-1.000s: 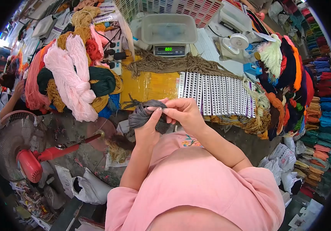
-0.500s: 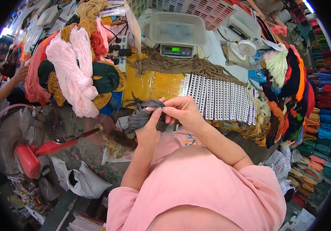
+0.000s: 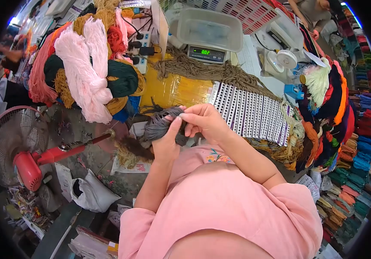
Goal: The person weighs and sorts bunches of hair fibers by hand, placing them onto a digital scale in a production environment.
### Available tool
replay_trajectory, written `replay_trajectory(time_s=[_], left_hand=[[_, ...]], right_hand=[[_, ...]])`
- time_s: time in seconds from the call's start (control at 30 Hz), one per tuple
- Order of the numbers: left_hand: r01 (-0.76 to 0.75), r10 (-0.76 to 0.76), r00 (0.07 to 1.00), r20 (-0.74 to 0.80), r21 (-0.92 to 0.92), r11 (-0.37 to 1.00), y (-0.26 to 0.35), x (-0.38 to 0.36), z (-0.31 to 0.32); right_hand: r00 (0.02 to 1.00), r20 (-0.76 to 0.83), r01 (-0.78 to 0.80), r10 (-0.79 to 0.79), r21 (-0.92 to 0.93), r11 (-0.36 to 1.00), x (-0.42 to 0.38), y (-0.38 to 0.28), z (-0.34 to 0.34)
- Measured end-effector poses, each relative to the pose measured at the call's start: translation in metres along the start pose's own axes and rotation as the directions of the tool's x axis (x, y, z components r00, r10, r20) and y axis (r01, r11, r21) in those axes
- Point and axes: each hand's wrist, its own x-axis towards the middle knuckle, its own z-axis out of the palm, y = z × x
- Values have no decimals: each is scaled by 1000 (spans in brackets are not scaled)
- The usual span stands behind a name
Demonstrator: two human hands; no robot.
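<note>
A bundle of dark grey yarn (image 3: 157, 125) is held in front of my chest. My left hand (image 3: 168, 140) is wrapped round its right side, thumb pointing up. With thumb and forefinger pinched at the top of the bundle, my right hand (image 3: 202, 123) grips the same grey yarn; exactly which strands lie between the fingertips is hidden. Beyond my hands, a yellow taped surface (image 3: 174, 91) bears brown yarn (image 3: 198, 70). Just right of my right hand lie white punched cards (image 3: 250, 113) in an overlapping row.
An electronic scale (image 3: 206, 53) with a clear plastic tub (image 3: 210, 30) stands at the back. Pink yarn (image 3: 82, 69) is piled left, coloured skeins (image 3: 323, 103) right. A red fan (image 3: 29, 168) stands lower left. Another person (image 3: 312, 15) is at far right back.
The view has shifted slightly, so the table appears a little further right. My right fingertips moved slightly at the yarn. The scale reading changed from 0.00 to 0.02.
</note>
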Motion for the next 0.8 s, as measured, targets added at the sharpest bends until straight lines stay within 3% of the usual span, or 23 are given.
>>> replay_trajectory(time_s=[0.03, 0.13, 0.2, 0.37, 0.47, 0.53, 0.6, 0.67, 0.8], left_hand=[[-46, 46, 999, 6, 128, 991, -2, 0, -1], [-16, 17, 1000, -13, 75, 997, -4, -1, 1], [-2, 3, 1000, -19, 33, 999, -4, 0, 2], [17, -16, 999, 40, -24, 1000, -1, 2, 5], [32, -29, 997, 76, -46, 998, -2, 0, 2], [42, -38, 996, 83, -47, 998, -2, -2, 3], [112, -105, 993, 54, -158, 981, 0, -5, 6], [105, -100, 994, 43, -158, 982, -2, -6, 6], [67, -77, 995, -65, -137, 988, -8, -3, 5]], right_hand=[[1000, 11, -11, 12, -83, 996, 0, -1, -1], [995, 85, -21, 51, -322, 946, 3, -5, -8], [997, 75, -10, 36, -318, 948, 2, -4, -9], [999, 53, 8, -12, 68, 998, -1, 0, -16], [995, 101, -29, 12, 168, 985, 0, 1, -20], [994, 107, -39, 25, 127, 991, -1, -1, -19], [993, 112, -48, 39, 83, 995, -1, -2, -18], [994, 113, 10, 6, -146, 989, -1, -1, -16], [993, 97, 70, -59, -116, 991, -4, 2, -8]])
